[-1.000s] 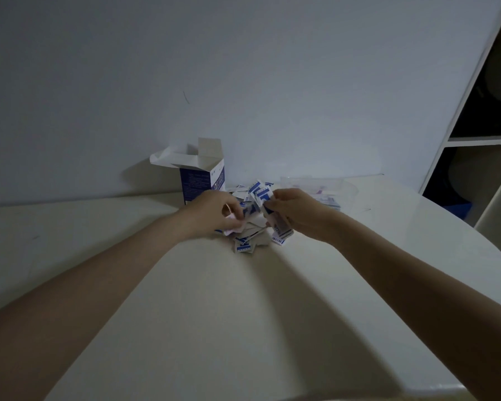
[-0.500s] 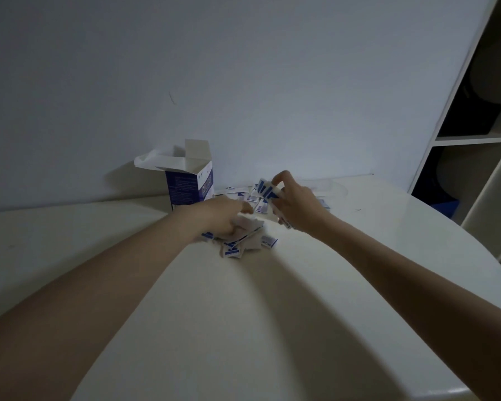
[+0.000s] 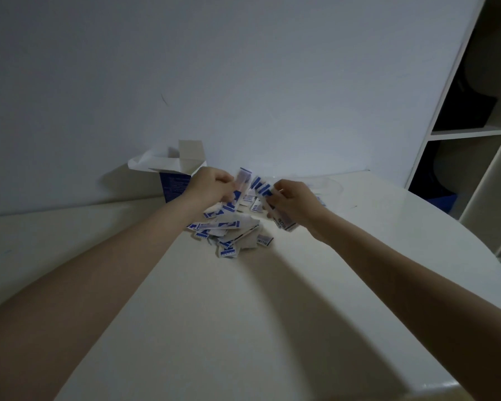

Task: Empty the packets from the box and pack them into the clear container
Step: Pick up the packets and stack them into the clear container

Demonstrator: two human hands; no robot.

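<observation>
A heap of small white-and-blue packets (image 3: 232, 233) lies on the white table (image 3: 243, 314) near the wall. My left hand (image 3: 209, 186) is raised above the heap and pinches one packet (image 3: 240, 183) that stands up between its fingers. My right hand (image 3: 292, 201) grips a stack of several packets, whose blue ends stick out above and below the fist. The blue-and-white box (image 3: 174, 183) stands open behind my left hand, flaps up. The clear container (image 3: 330, 185) sits behind my right hand, mostly hidden by it.
The grey wall (image 3: 243, 82) runs just behind the box and container. A white shelving unit (image 3: 475, 134) with dark compartments stands at the right, past the table's rounded edge. A blue object (image 3: 443, 199) lies low in the shelf.
My left hand has risen off the heap with a single packet. My right hand holds its stack of packets at about the same place.
</observation>
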